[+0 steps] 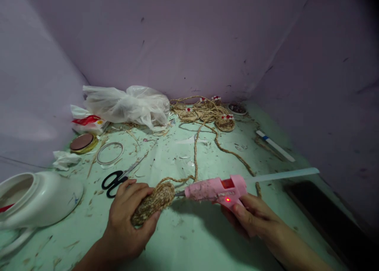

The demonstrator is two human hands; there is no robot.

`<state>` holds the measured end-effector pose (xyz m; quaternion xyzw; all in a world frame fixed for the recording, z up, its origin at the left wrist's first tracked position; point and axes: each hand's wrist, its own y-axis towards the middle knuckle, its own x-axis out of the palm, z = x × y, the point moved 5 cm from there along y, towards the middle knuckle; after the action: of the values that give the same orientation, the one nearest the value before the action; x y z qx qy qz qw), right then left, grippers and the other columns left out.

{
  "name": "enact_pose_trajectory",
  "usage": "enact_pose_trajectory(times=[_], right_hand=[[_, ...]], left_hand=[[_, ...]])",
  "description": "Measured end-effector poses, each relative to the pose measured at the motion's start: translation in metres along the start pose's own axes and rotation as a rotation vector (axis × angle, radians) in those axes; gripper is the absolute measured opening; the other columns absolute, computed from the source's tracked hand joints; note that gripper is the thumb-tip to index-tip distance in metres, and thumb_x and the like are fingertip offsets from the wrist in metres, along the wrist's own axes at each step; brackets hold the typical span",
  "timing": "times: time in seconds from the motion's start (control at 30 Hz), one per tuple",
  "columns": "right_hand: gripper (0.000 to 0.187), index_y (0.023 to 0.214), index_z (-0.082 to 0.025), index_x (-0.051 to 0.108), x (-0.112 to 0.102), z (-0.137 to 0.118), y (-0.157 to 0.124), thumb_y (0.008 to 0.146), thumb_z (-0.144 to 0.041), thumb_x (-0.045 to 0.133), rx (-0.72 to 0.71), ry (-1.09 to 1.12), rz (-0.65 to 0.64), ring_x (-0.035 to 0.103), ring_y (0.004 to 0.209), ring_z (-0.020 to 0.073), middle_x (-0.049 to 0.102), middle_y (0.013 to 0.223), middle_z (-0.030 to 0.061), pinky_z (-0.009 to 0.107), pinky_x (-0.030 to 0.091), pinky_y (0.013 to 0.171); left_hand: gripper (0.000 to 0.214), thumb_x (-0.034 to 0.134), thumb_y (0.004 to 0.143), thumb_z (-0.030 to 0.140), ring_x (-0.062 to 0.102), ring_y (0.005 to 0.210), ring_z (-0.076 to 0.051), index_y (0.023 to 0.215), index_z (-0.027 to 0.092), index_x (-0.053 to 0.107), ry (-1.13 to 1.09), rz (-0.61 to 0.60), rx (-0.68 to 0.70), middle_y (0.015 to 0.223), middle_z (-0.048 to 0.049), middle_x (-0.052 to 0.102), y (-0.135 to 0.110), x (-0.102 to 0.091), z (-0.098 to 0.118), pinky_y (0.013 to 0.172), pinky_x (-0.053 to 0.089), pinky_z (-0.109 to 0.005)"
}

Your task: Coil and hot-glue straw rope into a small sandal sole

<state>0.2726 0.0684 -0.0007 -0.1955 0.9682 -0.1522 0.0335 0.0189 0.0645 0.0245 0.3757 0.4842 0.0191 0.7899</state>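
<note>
My left hand (128, 217) grips a coiled braided-straw piece (154, 203), oval and brown, with fingers on its far side and thumb on its near side. From its top, a loose length of straw braid (195, 156) runs off to the back of the table. In my right hand (251, 215) is a pink glue gun (216, 188) with a red light lit on its side. Its metal nozzle touches or nearly touches the coil's right edge. A translucent glue stick (287, 175) sticks out from the gun's rear. Black-handled scissors (114, 181) lie just beyond my left hand.
At the back lie several straw coils (207, 113) with red and white beads, beside a small dish (237, 109). A plastic bag (130, 105), tape rolls (110, 153) and a white pitcher (53, 200) occupy the left. A dark flat object (328, 219) lies right.
</note>
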Motion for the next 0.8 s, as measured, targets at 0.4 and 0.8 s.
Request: enact_pose_trajectory(times=[0.4,0.8], right_hand=[[0.049,0.087,-0.017,0.064,0.0000,-0.0021,-0.0001,0.086,-0.062,0.047,-0.053,-0.044,-0.010,0.035,0.050,0.0108,0.041,0.056,-0.0040,0.025,0.026,0.049],[0.051,0.085,-0.017,0.064,0.0002,-0.0002,0.0015,0.086,-0.064,0.045,-0.062,-0.051,0.023,0.035,0.050,0.0109,0.042,0.056,-0.0036,0.025,0.027,0.049]], left_hand=[[0.022,0.057,0.079,0.020,0.061,0.086,-0.025,0.101,0.014,0.055,-0.012,0.009,-0.018,0.090,-0.0114,0.064,0.0004,0.0000,-0.0018,0.086,0.046,-0.050],[0.027,0.060,0.076,0.017,0.062,0.086,-0.025,0.103,0.014,0.056,-0.038,0.017,-0.011,0.091,-0.0112,0.064,-0.0012,0.0006,-0.0004,0.090,0.046,-0.053]])
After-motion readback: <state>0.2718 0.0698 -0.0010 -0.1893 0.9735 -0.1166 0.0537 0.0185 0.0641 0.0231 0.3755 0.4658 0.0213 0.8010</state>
